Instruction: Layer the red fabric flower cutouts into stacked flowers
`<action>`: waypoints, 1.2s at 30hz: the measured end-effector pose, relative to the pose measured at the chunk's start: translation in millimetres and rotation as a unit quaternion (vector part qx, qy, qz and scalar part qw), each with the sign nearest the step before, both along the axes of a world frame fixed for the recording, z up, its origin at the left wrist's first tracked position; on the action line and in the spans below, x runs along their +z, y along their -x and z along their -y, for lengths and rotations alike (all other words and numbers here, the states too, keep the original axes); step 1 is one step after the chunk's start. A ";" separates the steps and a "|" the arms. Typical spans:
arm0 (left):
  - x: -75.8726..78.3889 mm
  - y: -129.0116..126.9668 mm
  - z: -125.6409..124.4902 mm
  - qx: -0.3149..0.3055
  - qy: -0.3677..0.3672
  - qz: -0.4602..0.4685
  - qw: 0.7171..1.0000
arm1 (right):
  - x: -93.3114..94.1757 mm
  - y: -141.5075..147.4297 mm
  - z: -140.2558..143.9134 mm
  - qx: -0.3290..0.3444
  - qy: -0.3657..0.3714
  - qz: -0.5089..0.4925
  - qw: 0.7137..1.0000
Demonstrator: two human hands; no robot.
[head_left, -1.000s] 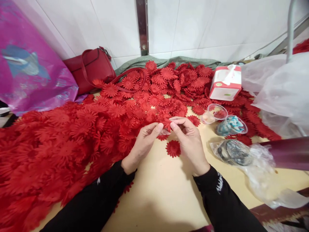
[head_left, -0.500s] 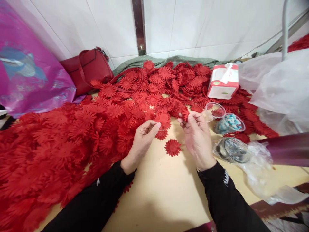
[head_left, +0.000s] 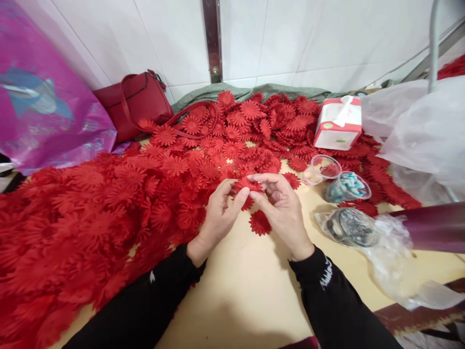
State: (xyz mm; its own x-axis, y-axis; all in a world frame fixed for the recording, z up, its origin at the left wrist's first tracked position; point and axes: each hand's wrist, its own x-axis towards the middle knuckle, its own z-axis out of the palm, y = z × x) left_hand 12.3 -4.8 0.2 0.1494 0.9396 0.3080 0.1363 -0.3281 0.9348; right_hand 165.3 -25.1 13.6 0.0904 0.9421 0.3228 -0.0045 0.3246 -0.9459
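My left hand (head_left: 219, 214) and my right hand (head_left: 281, 207) meet over the table's middle, both pinching one red fabric flower (head_left: 247, 184) between thumbs and fingertips. A single red flower (head_left: 260, 223) lies flat on the tan tabletop (head_left: 247, 286) just below my right hand. A big heap of the same red flowers (head_left: 119, 194) spreads to the left and behind my hands. Black sleeves cover both forearms.
A red handbag (head_left: 136, 99) leans on the tiled wall at back left, next to a pink plastic sheet (head_left: 43, 106). At right stand a tissue box (head_left: 338, 122), two small clear cups (head_left: 321, 169), a bagged round object (head_left: 350, 227) and white plastic bags (head_left: 417, 131).
Half a second ago my hands were apart, each with a flower piece. My right hand has moved back left, and both hands now pinch the flower together.
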 end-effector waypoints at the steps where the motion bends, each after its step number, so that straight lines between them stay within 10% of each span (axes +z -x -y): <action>1: 0.1 -1.0 -0.2 -0.016 0.036 0.026 0.999 | -1.3 0.1 0.4 0.000 -0.001 0.014 1.000; 9: -4.1 -4.2 -7.1 0.000 0.116 0.188 0.975 | -0.6 -4.9 -2.4 -0.049 -0.012 -0.001 0.999; 16: -7.6 2.1 -9.4 0.154 -0.106 -0.002 0.982 | 2.0 -11.9 -6.4 -0.102 -0.009 -0.021 0.995; 20: -6.4 4.3 -6.6 0.101 -0.143 -0.068 0.982 | 3.0 -5.7 -3.0 -0.058 0.001 -0.019 0.998; 36: 2.4 -0.1 -6.7 -0.020 0.117 0.149 0.982 | 5.2 -2.9 3.7 -0.050 -0.073 0.165 0.982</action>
State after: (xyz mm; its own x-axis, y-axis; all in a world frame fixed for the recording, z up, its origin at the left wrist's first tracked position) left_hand 12.5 1.9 2.6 0.1239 0.9851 0.1191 -0.1630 -0.0982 0.9817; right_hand 168.1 -28.8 18.9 0.0481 0.8751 0.4815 0.3338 0.4403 -0.8335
